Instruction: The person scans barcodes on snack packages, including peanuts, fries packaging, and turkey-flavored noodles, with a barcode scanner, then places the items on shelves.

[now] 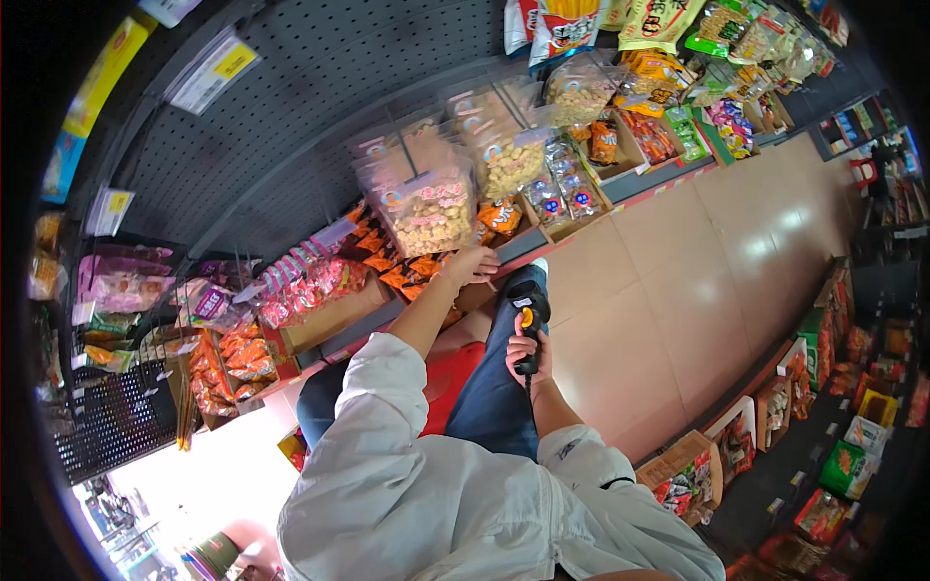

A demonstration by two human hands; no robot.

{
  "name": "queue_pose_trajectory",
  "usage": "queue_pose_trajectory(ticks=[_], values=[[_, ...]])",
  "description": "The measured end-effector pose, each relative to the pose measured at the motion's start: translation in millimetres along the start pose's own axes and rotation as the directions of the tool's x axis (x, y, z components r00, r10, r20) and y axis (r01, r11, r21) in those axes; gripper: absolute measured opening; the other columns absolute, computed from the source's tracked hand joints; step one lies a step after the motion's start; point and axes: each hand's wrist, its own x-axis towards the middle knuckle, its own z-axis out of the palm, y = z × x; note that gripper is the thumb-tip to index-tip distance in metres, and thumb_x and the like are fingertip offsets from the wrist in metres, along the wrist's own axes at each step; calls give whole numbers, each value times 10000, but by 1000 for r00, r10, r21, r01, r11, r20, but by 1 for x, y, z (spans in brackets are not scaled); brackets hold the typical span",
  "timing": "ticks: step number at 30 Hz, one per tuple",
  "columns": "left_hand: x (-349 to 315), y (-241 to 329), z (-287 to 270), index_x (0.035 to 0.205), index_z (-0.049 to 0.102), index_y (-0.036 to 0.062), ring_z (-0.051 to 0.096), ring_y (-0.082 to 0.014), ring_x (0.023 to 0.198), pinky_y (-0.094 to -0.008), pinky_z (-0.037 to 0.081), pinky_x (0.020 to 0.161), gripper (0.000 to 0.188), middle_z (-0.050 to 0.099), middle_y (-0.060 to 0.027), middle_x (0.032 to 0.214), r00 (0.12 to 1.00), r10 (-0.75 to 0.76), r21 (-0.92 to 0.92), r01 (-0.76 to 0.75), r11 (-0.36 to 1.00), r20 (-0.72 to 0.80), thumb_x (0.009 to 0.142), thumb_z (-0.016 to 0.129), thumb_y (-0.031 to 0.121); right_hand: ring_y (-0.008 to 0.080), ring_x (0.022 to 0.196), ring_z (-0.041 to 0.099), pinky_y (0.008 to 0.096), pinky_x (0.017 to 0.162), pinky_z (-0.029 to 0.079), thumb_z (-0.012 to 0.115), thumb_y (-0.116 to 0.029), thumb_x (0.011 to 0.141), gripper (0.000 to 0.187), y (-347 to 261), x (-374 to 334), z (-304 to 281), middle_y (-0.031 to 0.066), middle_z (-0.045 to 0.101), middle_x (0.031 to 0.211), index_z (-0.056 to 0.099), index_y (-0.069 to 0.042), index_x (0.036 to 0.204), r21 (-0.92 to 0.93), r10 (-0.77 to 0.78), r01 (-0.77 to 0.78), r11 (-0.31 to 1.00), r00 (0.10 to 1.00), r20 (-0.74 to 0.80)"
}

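My right hand point(531, 353) is wrapped round the grip of a black handheld barcode scanner point(527, 302) with a yellow button. Its coiled cord runs down past my wrist, and the scanner is held over my leg. My left hand point(472, 266) reaches to the front of the shelf with its fingers stretched out, just under a large clear bag of pale puffed snacks point(426, 208). Small orange snack packets point(412, 274) lie beside its wrist. Whether the fingertips touch a packet is hard to make out.
Similar clear bags point(513, 165) hang to the right, before a dark perforated back panel point(320, 107). Red candy packs point(315, 290) fill a box at left. A red stool point(453, 387) shows between my legs. Tiled floor point(668, 281) separates this shelf from boxed snacks point(683, 474) opposite.
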Motion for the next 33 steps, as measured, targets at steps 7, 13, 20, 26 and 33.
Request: queue_pose_trajectory(ticks=[7,13,20,26,33], values=[[-62,-18,-53,768,545,40,509,-145,508,-272,402,458,183,578,-62,686,955,268,563,-150,813,-131,740,462,200,48,565,393,222,624,368,575,-162,710,437,4,8,-6,-54,373,623,454,-187,1129,-3,15,-15,1000,1000,-22],[-146,-37,-140,635,548,-7,537,-249,517,-371,398,482,249,555,-155,618,798,600,991,-118,58,60,700,428,202,49,564,396,215,631,376,570,-147,698,423,16,12,-5,-56,378,615,471,-164,1109,-22,34,-35,999,997,-65],[-350,-148,-279,840,588,16,585,-296,771,-394,459,667,240,596,-168,821,398,611,722,489,489,-684,724,443,168,62,566,409,205,607,385,554,-123,709,392,14,10,-10,-34,401,624,470,-97,1092,-192,-15,-8,981,993,-117],[-455,-445,-310,893,557,-13,565,-332,776,-400,450,668,318,578,-191,866,141,217,258,578,774,-966,774,390,229,74,583,422,206,624,391,564,-84,705,403,34,14,-10,-19,411,642,455,-56,1092,-294,30,-85,952,982,-185],[-419,-534,-177,1089,497,20,441,-285,1083,-370,387,856,443,489,-149,1131,408,-496,-103,684,722,-767,690,494,213,86,610,427,226,664,397,541,-98,723,383,43,13,-11,-11,408,658,436,-49,1088,-440,-21,-112,891,958,-285]])
